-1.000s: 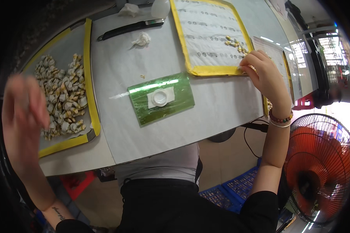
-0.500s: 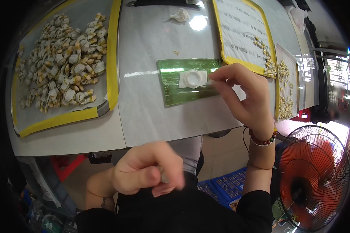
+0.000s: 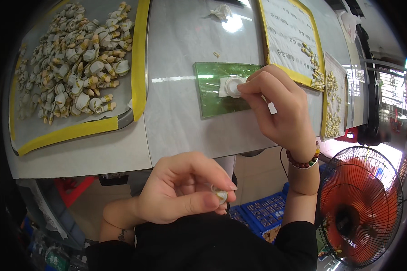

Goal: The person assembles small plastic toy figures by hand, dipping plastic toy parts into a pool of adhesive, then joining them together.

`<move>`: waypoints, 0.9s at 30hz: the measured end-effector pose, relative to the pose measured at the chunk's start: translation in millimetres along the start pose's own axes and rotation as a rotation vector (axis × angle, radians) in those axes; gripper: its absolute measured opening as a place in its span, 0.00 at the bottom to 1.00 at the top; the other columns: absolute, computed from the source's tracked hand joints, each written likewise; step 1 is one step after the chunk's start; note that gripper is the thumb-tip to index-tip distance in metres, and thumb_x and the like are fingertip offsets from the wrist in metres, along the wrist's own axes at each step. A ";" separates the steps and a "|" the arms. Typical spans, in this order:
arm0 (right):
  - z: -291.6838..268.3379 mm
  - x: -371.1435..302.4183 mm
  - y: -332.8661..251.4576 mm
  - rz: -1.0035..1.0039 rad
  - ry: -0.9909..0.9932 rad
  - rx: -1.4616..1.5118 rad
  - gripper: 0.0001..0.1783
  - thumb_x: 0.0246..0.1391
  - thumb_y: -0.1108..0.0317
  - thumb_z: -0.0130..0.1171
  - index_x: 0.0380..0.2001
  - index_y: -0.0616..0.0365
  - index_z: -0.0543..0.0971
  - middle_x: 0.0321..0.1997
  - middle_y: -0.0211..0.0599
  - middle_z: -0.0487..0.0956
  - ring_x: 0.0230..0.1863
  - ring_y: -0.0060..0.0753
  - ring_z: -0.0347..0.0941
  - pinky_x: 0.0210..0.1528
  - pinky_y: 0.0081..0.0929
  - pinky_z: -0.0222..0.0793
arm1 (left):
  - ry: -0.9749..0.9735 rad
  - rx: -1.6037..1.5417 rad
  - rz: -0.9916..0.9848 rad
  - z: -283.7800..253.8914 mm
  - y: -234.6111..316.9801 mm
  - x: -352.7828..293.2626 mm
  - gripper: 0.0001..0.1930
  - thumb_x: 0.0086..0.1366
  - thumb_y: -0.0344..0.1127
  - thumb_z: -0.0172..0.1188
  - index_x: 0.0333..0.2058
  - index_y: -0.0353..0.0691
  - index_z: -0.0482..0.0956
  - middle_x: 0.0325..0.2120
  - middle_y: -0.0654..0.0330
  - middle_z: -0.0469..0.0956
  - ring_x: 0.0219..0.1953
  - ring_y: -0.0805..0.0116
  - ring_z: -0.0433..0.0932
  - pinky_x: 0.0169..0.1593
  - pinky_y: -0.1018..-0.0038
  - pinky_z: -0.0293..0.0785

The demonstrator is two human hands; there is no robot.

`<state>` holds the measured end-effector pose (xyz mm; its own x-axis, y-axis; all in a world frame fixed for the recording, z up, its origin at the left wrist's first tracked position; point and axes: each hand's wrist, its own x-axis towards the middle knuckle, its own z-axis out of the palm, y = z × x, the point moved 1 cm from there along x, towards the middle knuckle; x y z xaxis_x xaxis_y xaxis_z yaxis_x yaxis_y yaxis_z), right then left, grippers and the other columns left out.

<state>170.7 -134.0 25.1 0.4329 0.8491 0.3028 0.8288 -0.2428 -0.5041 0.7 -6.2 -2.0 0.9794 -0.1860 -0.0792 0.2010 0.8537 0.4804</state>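
Observation:
My left hand (image 3: 181, 189) is closed in a pinch on a small white-and-yellow piece (image 3: 221, 196), held in front of my body below the table edge. My right hand (image 3: 282, 106) is also pinched, with its fingertips at the right rim of a small round white dish (image 3: 233, 86). Whatever is between those fingertips is too small or hidden to name. The dish stands on a white square pad on a green glass-like plate (image 3: 208, 99); my right hand covers the plate's right end.
On the left, a yellow-taped tray (image 3: 68, 136) holds a heap of small white-and-yellow figures (image 3: 83, 67). Another yellow-edged tray (image 3: 282, 27) and a tray of small yellowish pieces (image 3: 332, 104) lie at right. Crumpled tissue (image 3: 221, 11) lies far back. A fan (image 3: 362, 203) stands right.
My right fingertips have come from beside the dish onto its right rim. My left hand has shifted slightly right and turned, showing more of the small piece. The view has moved a little.

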 end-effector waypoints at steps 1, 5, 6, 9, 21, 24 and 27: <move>1.3 -0.3 -1.5 -0.006 0.030 -0.016 0.07 0.39 0.83 0.56 0.24 0.62 0.73 0.24 0.40 0.72 0.27 0.42 0.69 0.30 0.30 0.67 | 0.005 -0.025 0.002 -0.5 -0.5 0.1 0.08 0.61 0.33 0.58 0.36 0.36 0.71 0.32 0.49 0.73 0.27 0.68 0.75 0.34 0.72 0.79; -1.7 -13.3 -14.3 0.102 0.264 0.183 0.07 0.40 0.85 0.56 0.25 0.63 0.72 0.23 0.36 0.72 0.25 0.33 0.68 0.28 0.23 0.64 | 0.054 -0.115 -0.031 1.3 0.7 3.6 0.07 0.63 0.33 0.55 0.36 0.36 0.71 0.34 0.51 0.69 0.27 0.70 0.74 0.34 0.72 0.79; -3.2 -18.4 -20.2 0.104 0.265 0.182 0.07 0.40 0.85 0.56 0.25 0.63 0.72 0.23 0.36 0.72 0.25 0.33 0.68 0.28 0.23 0.64 | 0.047 -0.109 -0.035 1.5 1.6 5.1 0.08 0.63 0.33 0.55 0.36 0.36 0.70 0.35 0.51 0.68 0.27 0.71 0.74 0.33 0.72 0.79; -5.8 -32.3 -34.7 0.114 0.460 0.522 0.10 0.41 0.87 0.53 0.29 0.63 0.74 0.25 0.36 0.74 0.25 0.28 0.67 0.28 0.19 0.61 | 0.014 -0.066 -0.019 -2.2 -0.8 5.4 0.08 0.64 0.35 0.54 0.37 0.36 0.70 0.35 0.51 0.68 0.27 0.71 0.74 0.32 0.73 0.79; 4.3 -43.1 -69.3 0.096 0.446 0.574 0.13 0.31 0.80 0.67 0.24 0.56 0.77 0.23 0.31 0.75 0.21 0.29 0.69 0.22 0.22 0.63 | -0.005 -0.131 -0.085 -0.7 -0.8 4.2 0.15 0.62 0.33 0.58 0.44 0.32 0.69 0.40 0.54 0.75 0.38 0.71 0.77 0.44 0.75 0.74; 7.8 -39.3 -71.5 0.056 0.436 0.572 0.12 0.30 0.79 0.67 0.23 0.57 0.77 0.23 0.32 0.75 0.20 0.29 0.69 0.21 0.21 0.64 | -0.019 -0.220 -0.171 -3.3 -0.1 1.4 0.15 0.60 0.33 0.59 0.43 0.32 0.69 0.37 0.56 0.76 0.38 0.70 0.77 0.45 0.75 0.74; 6.2 -35.6 -69.9 -0.008 0.386 0.548 0.11 0.28 0.78 0.67 0.21 0.59 0.77 0.23 0.34 0.75 0.20 0.29 0.68 0.20 0.21 0.64 | -0.025 -0.279 -0.251 -2.2 0.5 2.1 0.15 0.60 0.33 0.60 0.42 0.33 0.70 0.35 0.56 0.77 0.38 0.70 0.77 0.44 0.75 0.75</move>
<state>95.2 -144.3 44.5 0.6078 0.5962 0.5245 0.5770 0.1223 -0.8076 2.9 -5.1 -3.8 0.8989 -0.4148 -0.1414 0.4359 0.8793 0.1919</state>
